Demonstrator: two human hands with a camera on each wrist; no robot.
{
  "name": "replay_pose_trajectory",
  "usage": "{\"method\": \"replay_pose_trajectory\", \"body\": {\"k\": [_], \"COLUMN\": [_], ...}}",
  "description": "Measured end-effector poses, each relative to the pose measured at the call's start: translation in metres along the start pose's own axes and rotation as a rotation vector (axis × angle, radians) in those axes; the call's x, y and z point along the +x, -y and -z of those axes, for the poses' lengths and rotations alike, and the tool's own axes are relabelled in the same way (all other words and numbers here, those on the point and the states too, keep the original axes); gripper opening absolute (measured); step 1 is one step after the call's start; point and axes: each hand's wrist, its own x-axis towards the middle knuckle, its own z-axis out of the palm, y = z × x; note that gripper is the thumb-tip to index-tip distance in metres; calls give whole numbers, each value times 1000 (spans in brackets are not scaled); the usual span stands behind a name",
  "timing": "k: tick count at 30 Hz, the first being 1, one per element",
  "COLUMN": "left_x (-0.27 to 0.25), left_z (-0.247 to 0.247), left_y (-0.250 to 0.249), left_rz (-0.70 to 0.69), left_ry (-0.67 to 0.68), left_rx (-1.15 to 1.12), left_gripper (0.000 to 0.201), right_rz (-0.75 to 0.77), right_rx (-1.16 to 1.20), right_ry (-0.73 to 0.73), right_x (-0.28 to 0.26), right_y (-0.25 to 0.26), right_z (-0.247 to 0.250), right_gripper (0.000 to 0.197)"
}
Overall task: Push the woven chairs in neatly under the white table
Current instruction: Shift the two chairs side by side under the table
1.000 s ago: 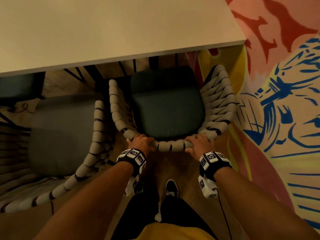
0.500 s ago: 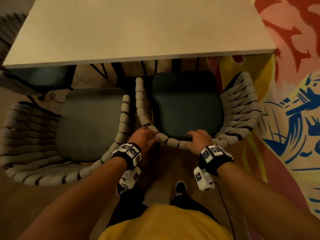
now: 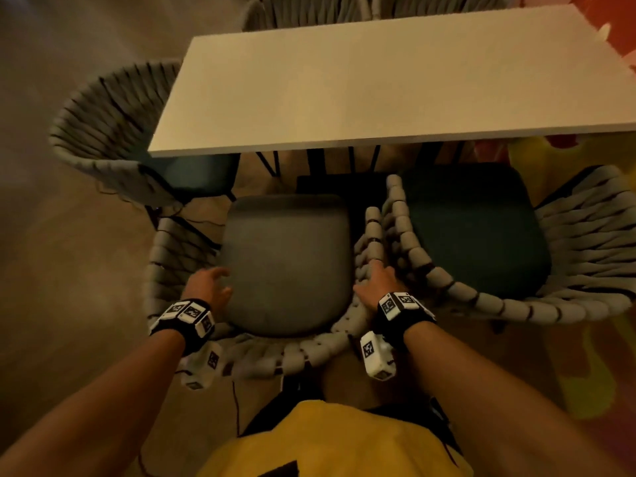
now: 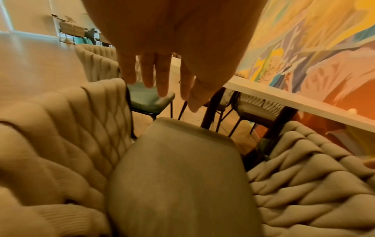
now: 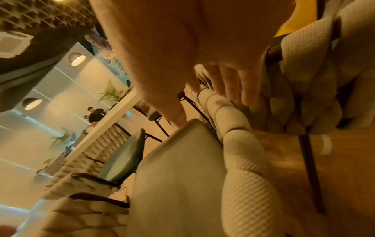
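Observation:
The white table [image 3: 378, 91] fills the upper middle of the head view. A woven chair with a grey cushion [image 3: 285, 263] stands pulled out in front of it, just before me. My left hand [image 3: 210, 287] hovers with spread straight fingers over the cushion's left side and holds nothing; the left wrist view shows the left hand [image 4: 166, 77] in the air above the seat. My right hand [image 3: 377, 287] lies on this chair's right woven arm [image 5: 239, 144], fingers straight along the rope and thumb on the cushion side. A second woven chair with a dark green cushion [image 3: 471, 228] stands to the right, its front under the table edge.
A third woven chair [image 3: 103, 125] stands at the table's left end, and more woven backs [image 3: 309, 8] show behind the far side. Black table legs [image 3: 316, 163] stand between the seats. A colourful mural [image 4: 304, 48] fills the right. My feet are close behind the grey chair's back rim [image 3: 292, 359].
Both hands have let go of the green-cushioned chair's back rim and moved left to the grey-cushioned chair. My view has swung left and back, so the whole table shows.

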Motion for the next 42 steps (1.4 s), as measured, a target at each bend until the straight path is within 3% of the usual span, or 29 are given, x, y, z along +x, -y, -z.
{"method": "replay_pose_trajectory", "body": {"k": [4,7,14,16,18,22,25,29,32,36,38,42], "left_x": [19,31,58,68,76,80,89,107,112,94,88,96], "left_z": [9,0,-15,-13,-12,-7,-5,-3,-11,-14,-13,-11], "left_y": [65,97,123,126,124,122,137,154,164,161,162,157], "left_rz": [80,187,262,270,273,410,362,414,426,329,306,362], "left_ry": [-63,-54,41,41,-9,-44,8,49,49,114,156,115], "left_rx": [75,-3,-232,-288,-306,-295,-283,-330,-393,-312,-307,-352], "left_gripper": [52,68,96,95,79,67,67,49,60,104,102,90], "right_rz": [-87,-177,-282,-265,-276,-353,-368,-372,-385,-431,-453,-459], "right_rx": [20,64,145,100,60,52,100,123,112,104,97,68], "right_ry": [-85,-101,-149,-186,-181,-112,-115,-121,-120,-95,-89,-127], "right_x": [2,1,9,11,16,31,38,41,43,42,43,44], "right_y": [19,20,22,26,26,19,16,12,8,7,9,16], "right_z": [-19,-27,-37,-34,-29,-25,-29,-33,-38,-40,-39,-34], "right_gripper": [76,73,78,67,59,68,69,70,68,63,64,57]}}
